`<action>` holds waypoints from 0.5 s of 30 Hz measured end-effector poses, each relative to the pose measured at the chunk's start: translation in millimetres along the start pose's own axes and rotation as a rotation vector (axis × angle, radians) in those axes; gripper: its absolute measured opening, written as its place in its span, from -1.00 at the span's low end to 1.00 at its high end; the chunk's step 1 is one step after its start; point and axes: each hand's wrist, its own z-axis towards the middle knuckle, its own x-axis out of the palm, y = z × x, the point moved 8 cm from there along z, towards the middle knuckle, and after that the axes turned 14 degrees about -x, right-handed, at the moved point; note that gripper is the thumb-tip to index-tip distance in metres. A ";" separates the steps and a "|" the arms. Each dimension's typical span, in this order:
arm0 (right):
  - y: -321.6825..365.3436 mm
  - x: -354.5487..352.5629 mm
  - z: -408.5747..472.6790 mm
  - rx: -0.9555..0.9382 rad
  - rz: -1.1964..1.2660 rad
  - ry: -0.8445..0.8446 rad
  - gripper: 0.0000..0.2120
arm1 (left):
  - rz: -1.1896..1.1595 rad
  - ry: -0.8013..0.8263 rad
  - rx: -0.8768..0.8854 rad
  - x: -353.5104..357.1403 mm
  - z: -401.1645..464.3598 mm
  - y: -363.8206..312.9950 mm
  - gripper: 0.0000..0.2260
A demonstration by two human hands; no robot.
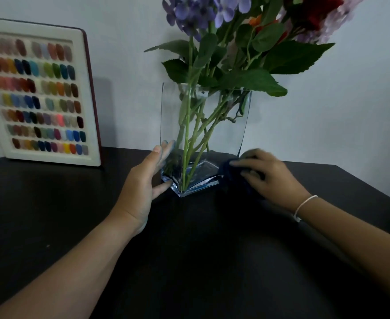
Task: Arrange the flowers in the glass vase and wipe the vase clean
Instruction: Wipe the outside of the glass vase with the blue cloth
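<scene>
One glass vase (203,134), one dark cloth (235,178), one swatch board (39,93), two hands (143,187).

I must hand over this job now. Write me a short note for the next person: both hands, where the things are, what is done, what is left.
Left hand: open, fingers flat against the glass vase low on its left side, steadying it.
Right hand: holds a dark blue cloth at the vase's lower right corner.
The vase stands on the dark table; the flowers are already in it.
Left: finish wiping the glass.
</scene>
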 end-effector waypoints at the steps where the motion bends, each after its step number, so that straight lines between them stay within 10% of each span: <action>1: -3.8 -13.0 3.6 0.029 0.003 -0.118 -0.72 | 0.002 -0.001 0.000 -0.4 0.1 0.0 -0.69; 7: -17.8 -51.3 27.6 0.080 -0.009 -0.435 -0.73 | 0.014 0.009 -0.013 -0.6 2.5 2.0 -0.63; 15: -23.6 14.9 -14.8 0.106 0.041 0.085 -0.72 | 0.000 0.007 -0.011 0.6 0.0 0.6 -0.70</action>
